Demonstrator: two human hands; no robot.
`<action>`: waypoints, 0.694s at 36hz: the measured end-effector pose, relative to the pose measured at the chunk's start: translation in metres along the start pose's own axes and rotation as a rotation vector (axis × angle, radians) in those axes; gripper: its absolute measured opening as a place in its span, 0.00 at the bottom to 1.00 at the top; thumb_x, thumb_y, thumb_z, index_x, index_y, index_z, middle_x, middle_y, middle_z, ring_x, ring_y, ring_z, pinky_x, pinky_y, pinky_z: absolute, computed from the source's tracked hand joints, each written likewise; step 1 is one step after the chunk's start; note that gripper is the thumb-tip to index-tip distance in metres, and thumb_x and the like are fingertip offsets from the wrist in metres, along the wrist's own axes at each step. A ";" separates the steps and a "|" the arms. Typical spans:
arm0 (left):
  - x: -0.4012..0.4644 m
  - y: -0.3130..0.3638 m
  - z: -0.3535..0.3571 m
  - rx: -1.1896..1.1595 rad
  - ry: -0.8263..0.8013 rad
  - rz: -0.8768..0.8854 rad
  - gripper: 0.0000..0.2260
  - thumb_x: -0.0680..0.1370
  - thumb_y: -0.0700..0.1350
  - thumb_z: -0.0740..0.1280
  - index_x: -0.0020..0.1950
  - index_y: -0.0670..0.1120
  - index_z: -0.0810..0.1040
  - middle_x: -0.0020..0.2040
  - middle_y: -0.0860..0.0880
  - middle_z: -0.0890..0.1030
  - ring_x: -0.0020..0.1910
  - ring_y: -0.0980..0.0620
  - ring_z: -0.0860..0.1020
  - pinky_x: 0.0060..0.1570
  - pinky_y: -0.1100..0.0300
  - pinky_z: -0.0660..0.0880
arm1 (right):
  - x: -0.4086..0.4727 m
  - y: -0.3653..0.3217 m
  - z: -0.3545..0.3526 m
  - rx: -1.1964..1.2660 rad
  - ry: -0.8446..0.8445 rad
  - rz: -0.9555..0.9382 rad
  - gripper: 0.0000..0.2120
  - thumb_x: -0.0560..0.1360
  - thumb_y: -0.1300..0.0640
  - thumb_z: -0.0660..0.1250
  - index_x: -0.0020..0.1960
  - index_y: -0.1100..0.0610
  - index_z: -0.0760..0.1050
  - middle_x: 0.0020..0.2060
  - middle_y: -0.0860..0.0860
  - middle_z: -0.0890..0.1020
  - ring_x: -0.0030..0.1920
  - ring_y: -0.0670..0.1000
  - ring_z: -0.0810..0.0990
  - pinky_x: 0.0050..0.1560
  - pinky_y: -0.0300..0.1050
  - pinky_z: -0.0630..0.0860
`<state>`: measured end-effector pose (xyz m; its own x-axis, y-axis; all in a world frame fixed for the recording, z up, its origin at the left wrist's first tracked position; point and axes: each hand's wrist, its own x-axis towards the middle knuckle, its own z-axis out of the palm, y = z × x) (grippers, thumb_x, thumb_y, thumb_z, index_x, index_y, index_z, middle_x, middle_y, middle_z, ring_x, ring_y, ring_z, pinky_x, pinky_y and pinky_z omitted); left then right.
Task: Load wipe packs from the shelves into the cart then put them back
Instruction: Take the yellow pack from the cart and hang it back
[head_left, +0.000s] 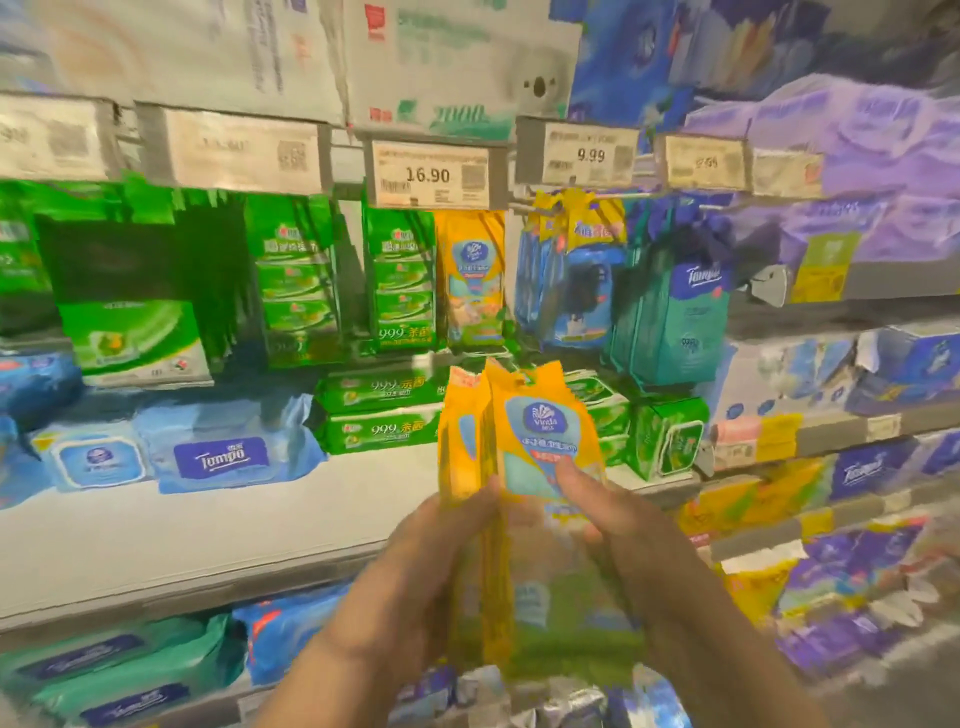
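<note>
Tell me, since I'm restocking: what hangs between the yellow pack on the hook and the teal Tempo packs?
Head view: blue packs with yellow headers hang between the yellow pack and the teal Tempo packs.

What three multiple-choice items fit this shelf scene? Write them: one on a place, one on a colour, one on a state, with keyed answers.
1. Where does the 16.90 price tag hang?
A. above the hanging green and yellow packs
B. on the bottom shelf
C. on a cart

2. What is the main colour of the packs held in the hands?
A. purple
B. yellow
C. black

3. How are the hands engaged?
A. both idle
B. only one holds
C. both hold the packs

Answers:
1 A, the tag sits on the rail over the hanging yellow pack.
2 B, their wrappers are yellow with a blue logo.
3 C, the left hand and right hand each grip the bundle.
</note>
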<state>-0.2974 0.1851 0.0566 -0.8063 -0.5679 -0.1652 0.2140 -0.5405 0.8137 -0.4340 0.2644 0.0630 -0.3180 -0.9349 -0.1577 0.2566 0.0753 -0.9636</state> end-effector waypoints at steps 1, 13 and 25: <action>-0.003 -0.004 0.002 -0.026 0.013 0.036 0.17 0.72 0.50 0.75 0.47 0.35 0.86 0.43 0.34 0.85 0.32 0.41 0.85 0.29 0.54 0.81 | 0.001 -0.007 -0.011 0.009 -0.012 -0.047 0.17 0.81 0.53 0.64 0.39 0.56 0.86 0.40 0.54 0.88 0.31 0.47 0.85 0.30 0.35 0.78; 0.031 0.004 0.033 -0.137 0.073 0.125 0.20 0.73 0.35 0.72 0.64 0.35 0.80 0.62 0.30 0.80 0.57 0.32 0.83 0.50 0.40 0.81 | 0.036 -0.061 -0.072 0.065 -0.130 -0.112 0.09 0.69 0.55 0.71 0.37 0.59 0.87 0.33 0.56 0.86 0.27 0.50 0.83 0.25 0.36 0.75; 0.036 0.024 0.014 -0.086 0.245 0.261 0.32 0.68 0.42 0.77 0.71 0.40 0.76 0.68 0.31 0.76 0.67 0.28 0.75 0.66 0.26 0.67 | 0.051 -0.083 -0.068 -0.042 -0.242 -0.373 0.15 0.72 0.49 0.71 0.57 0.51 0.84 0.45 0.55 0.87 0.32 0.50 0.81 0.29 0.37 0.74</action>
<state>-0.3289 0.1608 0.0785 -0.5645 -0.8199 -0.0954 0.4488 -0.4018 0.7982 -0.5337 0.2336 0.1207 -0.1574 -0.9547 0.2527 0.1263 -0.2733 -0.9536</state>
